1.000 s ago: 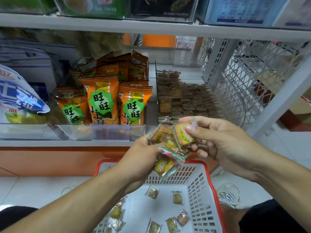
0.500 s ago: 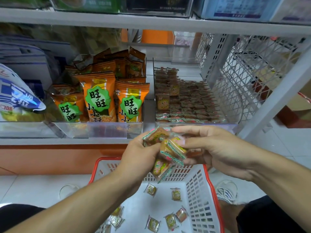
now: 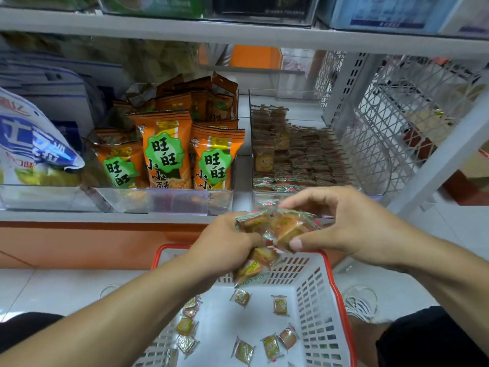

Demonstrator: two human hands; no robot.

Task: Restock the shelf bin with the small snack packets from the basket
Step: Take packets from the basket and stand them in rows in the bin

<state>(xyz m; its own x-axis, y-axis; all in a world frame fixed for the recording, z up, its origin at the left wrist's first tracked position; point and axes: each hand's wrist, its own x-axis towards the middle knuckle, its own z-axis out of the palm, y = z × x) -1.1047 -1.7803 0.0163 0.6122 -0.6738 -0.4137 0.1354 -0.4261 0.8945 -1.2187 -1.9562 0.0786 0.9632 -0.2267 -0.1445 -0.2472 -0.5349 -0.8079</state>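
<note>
Here, left hand (image 3: 227, 242) gripping a bunch of small snack packets (image 3: 275, 229), right hand (image 3: 352, 223) fingers pinching the same bunch, above red-rimmed basket (image 3: 336, 292) with loose packets (image 3: 270, 345), clear shelf bin (image 3: 375, 190) of packets just beyond, orange bags (image 3: 169, 152) left.

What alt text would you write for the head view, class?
Both hands, left and right, hold a bunch of snack packets above a red-rimmed basket with loose packets inside. Behind, a clear shelf bin holds rows of matching packets, beside orange snack bags.
</note>
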